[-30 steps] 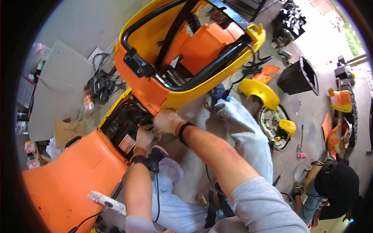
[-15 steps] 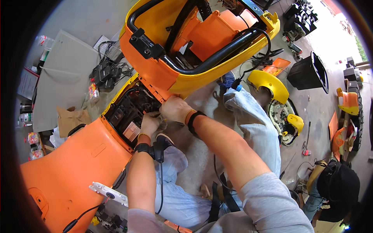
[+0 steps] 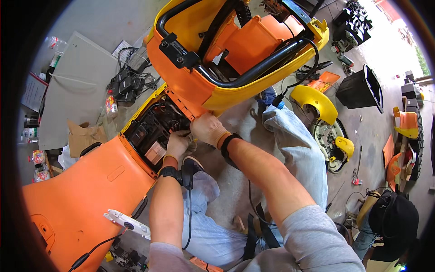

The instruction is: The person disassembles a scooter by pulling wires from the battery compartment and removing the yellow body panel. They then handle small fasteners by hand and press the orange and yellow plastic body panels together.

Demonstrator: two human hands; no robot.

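My gloved right hand (image 3: pixel 207 130) is closed at the hinged edge of the orange-and-yellow body section (image 3: pixel 181 78), just beside the open compartment; what its fingertips hold is hidden. My gloved left hand (image 3: pixel 179 144) is curled a little lower, at the right rim of the compartment (image 3: pixel 146 138), its fingertips among dark parts and wires; I cannot make out what they grip. The compartment holds black components and a pale label. An orange panel (image 3: pixel 81 190) extends to the lower left, with a white strip on a cable (image 3: pixel 127 222) beside it.
A grey board (image 3: pixel 77 95), black devices with cables (image 3: pixel 127 84) and cardboard (image 3: pixel 84 136) lie left. On the right are yellow covers (image 3: pixel 313 100), a black bin (image 3: pixel 358 88), tools and loose parts. Another person (image 3: pixel 392 217) in black is bent over at lower right.
The view has shifted, so the machine and floor items appear a little higher and farther right than a second ago. Both hands remain at the compartment's edge, with only slight movement.
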